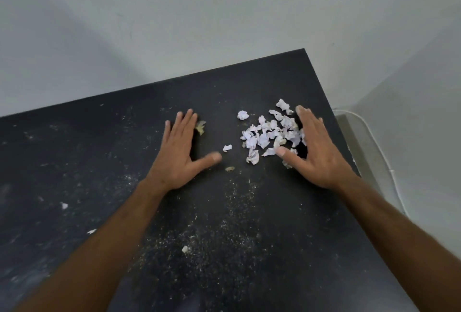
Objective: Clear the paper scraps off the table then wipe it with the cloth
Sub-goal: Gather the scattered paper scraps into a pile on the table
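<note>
the step in hand looks like the first one, gathering the paper scraps (270, 134), not the wiping. both hands lie flat on the dark counter (99, 162) with fingers straight, gripping nothing. the right hand (315, 152) has its palm edge and thumb against the far-right side of the main heap, which sits just to its left, between the two hands. the left hand (178, 152) lies well apart from that heap, with a yellowish scrap (200, 127) touching its index-finger side and a small white piece (227, 147) just beyond its thumb tip. a few stray bits (64, 205) lie nearer the person, beside the left forearm, amid fine crumbs. no cloth is in view.

judging from this, the next move calls for drawing the hands together so the heap and the loose pieces between them bunch up, then cupping them to lift away. the strays by the left forearm would need a separate sweep. light crumpled paper may slip out under flat palms.
</note>
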